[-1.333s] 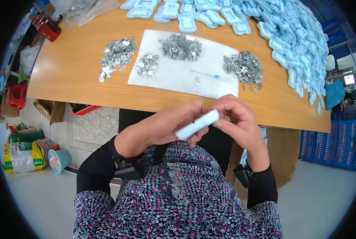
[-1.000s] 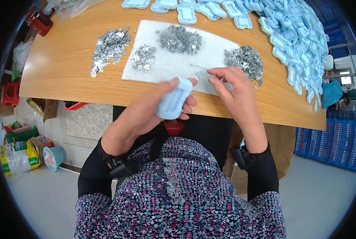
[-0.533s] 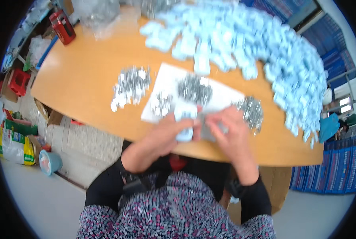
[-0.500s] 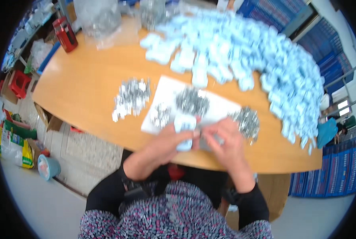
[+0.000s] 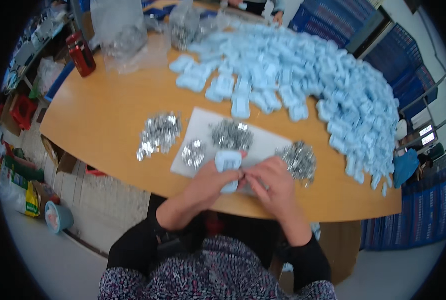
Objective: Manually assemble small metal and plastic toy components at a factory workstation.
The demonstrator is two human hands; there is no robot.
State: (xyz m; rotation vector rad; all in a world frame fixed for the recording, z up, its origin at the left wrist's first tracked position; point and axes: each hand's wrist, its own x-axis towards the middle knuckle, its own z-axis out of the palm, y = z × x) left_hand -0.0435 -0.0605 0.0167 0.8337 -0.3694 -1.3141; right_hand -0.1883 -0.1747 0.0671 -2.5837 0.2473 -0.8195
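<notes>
My left hand [image 5: 207,184] is closed around a light blue plastic casing [image 5: 228,159], with the thumb lying across it. A dark recess shows in its upper half. At the casing's right side, the fingers of my right hand [image 5: 274,181] are pinched together close to my left thumb tip; whatever is between them is too small to make out. Beneath both hands lies a white sheet [image 5: 199,119]. On it are a small heap of shiny metal pieces [image 5: 193,153] and a larger metal heap [image 5: 231,135]. Another metal pile [image 5: 300,161] sits beside my right hand.
Silvery metal parts [image 5: 161,131] lie left of the sheet on the wooden table [image 5: 98,120]. A big mound of light blue casings [image 5: 283,65] covers the far and right side. Clear bags [image 5: 118,37] and a red flask [image 5: 80,55] stand far left. Another person's hand [image 5: 278,18] shows beyond the mound.
The view has shifted slightly, and more of the person across the table shows. My right fingertips have come a little closer to the casing, which stays in my left hand.
</notes>
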